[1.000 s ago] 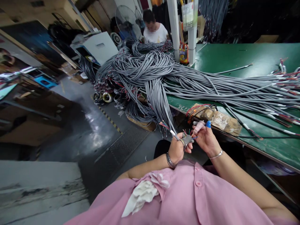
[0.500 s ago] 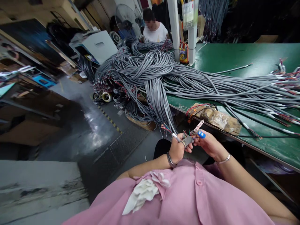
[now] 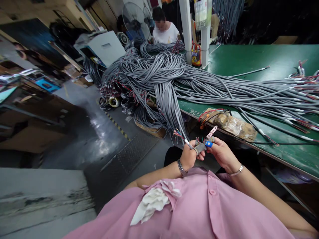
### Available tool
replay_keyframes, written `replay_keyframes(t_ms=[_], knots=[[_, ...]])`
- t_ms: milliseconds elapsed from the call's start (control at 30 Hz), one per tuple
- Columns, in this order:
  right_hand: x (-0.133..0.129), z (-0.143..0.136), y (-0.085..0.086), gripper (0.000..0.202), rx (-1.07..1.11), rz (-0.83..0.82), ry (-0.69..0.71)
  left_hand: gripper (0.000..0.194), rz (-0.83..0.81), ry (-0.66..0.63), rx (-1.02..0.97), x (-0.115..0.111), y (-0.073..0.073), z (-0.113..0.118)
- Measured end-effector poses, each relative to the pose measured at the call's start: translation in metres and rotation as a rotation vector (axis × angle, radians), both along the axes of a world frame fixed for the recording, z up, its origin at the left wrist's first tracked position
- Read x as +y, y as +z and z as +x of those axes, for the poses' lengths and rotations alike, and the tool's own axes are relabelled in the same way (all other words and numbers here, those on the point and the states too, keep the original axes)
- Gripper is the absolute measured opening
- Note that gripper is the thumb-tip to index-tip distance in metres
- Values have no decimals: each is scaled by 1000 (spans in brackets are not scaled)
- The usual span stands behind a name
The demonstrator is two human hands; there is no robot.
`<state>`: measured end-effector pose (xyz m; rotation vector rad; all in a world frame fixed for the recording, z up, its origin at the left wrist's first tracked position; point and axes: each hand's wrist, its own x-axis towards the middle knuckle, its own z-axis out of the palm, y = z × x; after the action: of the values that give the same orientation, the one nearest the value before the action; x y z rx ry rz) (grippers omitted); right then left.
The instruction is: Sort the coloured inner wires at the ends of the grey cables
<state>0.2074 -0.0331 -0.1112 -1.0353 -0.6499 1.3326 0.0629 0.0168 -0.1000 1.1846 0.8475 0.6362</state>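
Note:
In front of my chest, my left hand [image 3: 190, 156] is closed round the end of a grey cable [image 3: 187, 142], with thin coloured wires fanning out beside it. Grey wrapping covers some of its fingers. My right hand [image 3: 220, 151] is closed too, its fingertips pinched at the wire ends near the left fingertips. A blue band [image 3: 208, 144] is on its thumb. A pink strip with holes [image 3: 212, 132] sticks up from the right fingers. The fingers hide much of the wires between the hands.
Many grey cables [image 3: 164, 66] lie heaped over the green table [image 3: 249, 59], some hanging off its near edge. A taped wooden block [image 3: 231, 124] sits at that edge. Across the table is a person in a white shirt [image 3: 165, 33]. A grey cabinet [image 3: 106, 48] stands at the left.
My right thumb with the blue band has moved left and inward, closer to my left fingertips. The pink strip has shifted slightly. At the far left, a person's blurred shape has moved.

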Motion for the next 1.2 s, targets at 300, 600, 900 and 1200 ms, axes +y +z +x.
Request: replay_keyframes(t_ms=[300,600,900,1200], knots=[[-4,3,11,19,-214,30,73,31,18,-239,58,5,-1,-7],[-2,-6,-1,13,-134,-15,-91,34,-27,-48,-60,2,-7,-3],[6,-23,2,17,348,-99,-99,35,-43,-80,-48,4,-9,-3],[0,8,4,16,359,-122,94,33,-53,-8,-67,3,-10,-9]])
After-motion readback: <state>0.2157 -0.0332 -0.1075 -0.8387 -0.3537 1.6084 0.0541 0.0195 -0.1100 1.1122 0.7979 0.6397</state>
